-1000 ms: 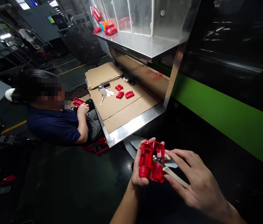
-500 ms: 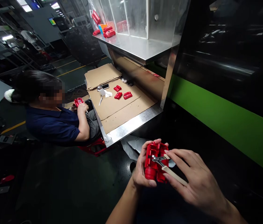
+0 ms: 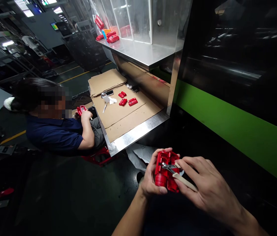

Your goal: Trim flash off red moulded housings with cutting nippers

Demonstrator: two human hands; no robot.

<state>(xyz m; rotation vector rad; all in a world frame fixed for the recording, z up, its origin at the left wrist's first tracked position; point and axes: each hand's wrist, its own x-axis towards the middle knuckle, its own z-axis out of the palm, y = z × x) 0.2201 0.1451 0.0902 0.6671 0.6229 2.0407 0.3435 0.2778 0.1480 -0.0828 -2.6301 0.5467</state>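
Note:
My left hand (image 3: 150, 178) grips a red moulded plastic part (image 3: 166, 170) from its left side, open face up. My right hand (image 3: 202, 186) holds small cutters (image 3: 175, 172) with pale handles, the metal tips resting inside the red part. Both hands are low in the middle of the view, above a dark floor.
A seated person in a dark blue shirt (image 3: 54, 134) at left holds another red part (image 3: 81, 109). A steel bench covered in cardboard (image 3: 126, 121) carries several red parts (image 3: 128, 101) and a white tool. More red parts (image 3: 111, 36) lie on the upper steel shelf (image 3: 143, 52). A green-striped machine wall (image 3: 239, 127) runs along the right.
My hands and the red part have shifted slightly right and up in view. The part has turned a little in my left hand. The cutters stay at the part.

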